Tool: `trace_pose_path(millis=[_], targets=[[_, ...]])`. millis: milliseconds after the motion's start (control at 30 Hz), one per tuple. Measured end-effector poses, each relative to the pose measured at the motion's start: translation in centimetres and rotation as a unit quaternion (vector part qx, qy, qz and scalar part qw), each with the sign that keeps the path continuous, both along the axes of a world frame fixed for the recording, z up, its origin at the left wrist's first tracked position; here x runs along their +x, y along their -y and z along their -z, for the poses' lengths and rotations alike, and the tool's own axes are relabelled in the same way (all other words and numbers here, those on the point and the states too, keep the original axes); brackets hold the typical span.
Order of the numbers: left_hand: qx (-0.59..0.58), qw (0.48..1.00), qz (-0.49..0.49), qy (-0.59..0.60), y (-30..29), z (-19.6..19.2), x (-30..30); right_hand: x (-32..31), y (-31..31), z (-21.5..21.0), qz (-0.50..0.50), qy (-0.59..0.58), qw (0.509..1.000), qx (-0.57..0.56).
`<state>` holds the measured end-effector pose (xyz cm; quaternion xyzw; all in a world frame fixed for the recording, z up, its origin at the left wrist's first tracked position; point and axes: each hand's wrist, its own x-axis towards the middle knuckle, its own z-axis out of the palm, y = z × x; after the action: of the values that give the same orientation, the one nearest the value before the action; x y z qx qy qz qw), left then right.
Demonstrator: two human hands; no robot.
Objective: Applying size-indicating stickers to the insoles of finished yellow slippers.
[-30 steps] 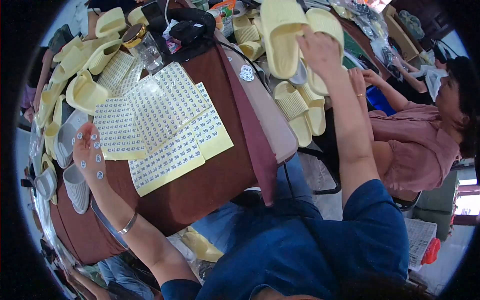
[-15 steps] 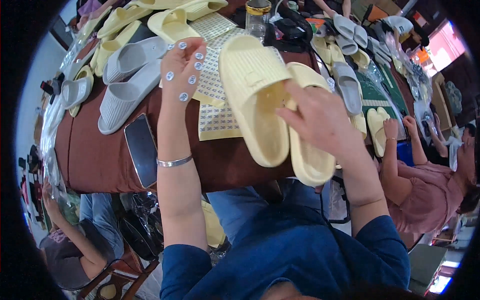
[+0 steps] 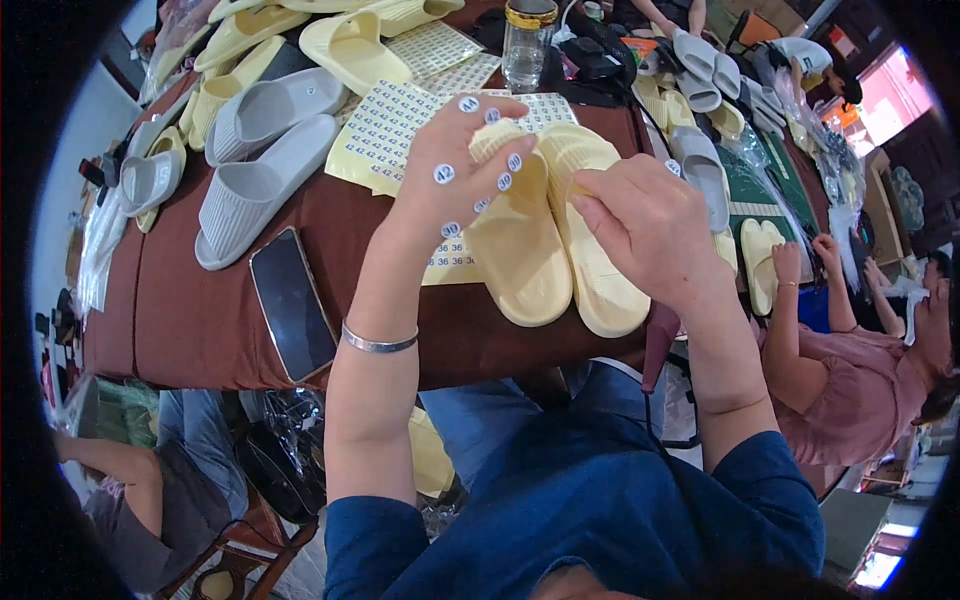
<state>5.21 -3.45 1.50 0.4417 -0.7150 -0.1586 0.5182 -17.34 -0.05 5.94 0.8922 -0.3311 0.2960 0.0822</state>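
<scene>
A pair of pale yellow slide slippers rests side by side on the brown cloth-covered table, toes pointing away. My left hand [image 3: 455, 170], dotted with round white stickers, reaches over the strap of the left slipper [image 3: 530, 280]. Its thumb and forefinger are apart; whether they touch the strap is unclear. Curled above the right slipper [image 3: 612, 300], my right hand [image 3: 655, 230] has thumb and forefinger pinched near the strap's edge. Anything between them is too small to make out. Sticker sheets [image 3: 375, 135] lie beneath and beyond the slippers.
Grey slippers [image 3: 265, 190] and a dark phone [image 3: 292, 305] lie to the left. More yellow slippers [image 3: 350, 50] are heaped at the back beside a glass jar [image 3: 525, 50]. A purple-handled tool [image 3: 660, 345] is by the table's front edge. A person in pink [image 3: 850, 390] sits on the right.
The slippers have moved from my right hand's hold, raised and tilted, to side by side on the table. My left hand has moved right, over the left slipper; my right fingers have let go.
</scene>
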Motion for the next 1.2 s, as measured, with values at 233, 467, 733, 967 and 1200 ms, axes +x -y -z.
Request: trace_pose_path(millis=[233,467,733,967,1200], targets=[[0.159,0.982,0.083,-0.062,-0.8,-0.2,-1.2,-0.4,0.2,0.1,-0.044,0.074,0.996,-0.037],[0.134,0.981,0.109,-0.086,-0.2,0.2,-1.2,-2.5,1.7,0.2,-0.014,0.095,0.991,-0.090],[0.079,0.995,0.054,0.038,-0.2,1.2,-1.8,-2.9,1.2,1.1,-0.008,0.097,0.992,-0.078],[0.067,0.989,0.026,0.132,-0.5,1.2,-2.0,-2.3,0.5,1.5,-0.032,0.079,0.995,-0.053],[0.057,0.985,0.022,0.161,-0.5,1.5,-1.6,-0.5,0.1,1.9,-0.089,0.093,0.991,-0.040]])
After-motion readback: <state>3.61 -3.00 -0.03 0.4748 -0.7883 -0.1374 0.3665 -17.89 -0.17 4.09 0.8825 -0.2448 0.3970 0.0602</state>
